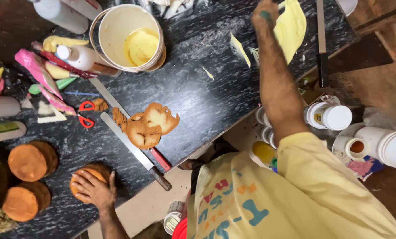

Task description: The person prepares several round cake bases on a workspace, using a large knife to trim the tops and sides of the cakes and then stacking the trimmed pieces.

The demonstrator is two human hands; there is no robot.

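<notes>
Head view: the left hand [93, 189], fingers spread flat, covers much of a round brown cake [91, 175] on the dark marbled table [198, 93]. The right hand [265, 15] touches yellow sheet [290, 26]; its fingers are hidden, grip unclear.

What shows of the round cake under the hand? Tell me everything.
The round cake is a small orange-brown sponge-like cylinder with a darker side crust, standing flat near the edge of the dark marbled table. The left hand lies palm-down over its top, hiding most of it. A knife handle lies beside it, apart.
</notes>
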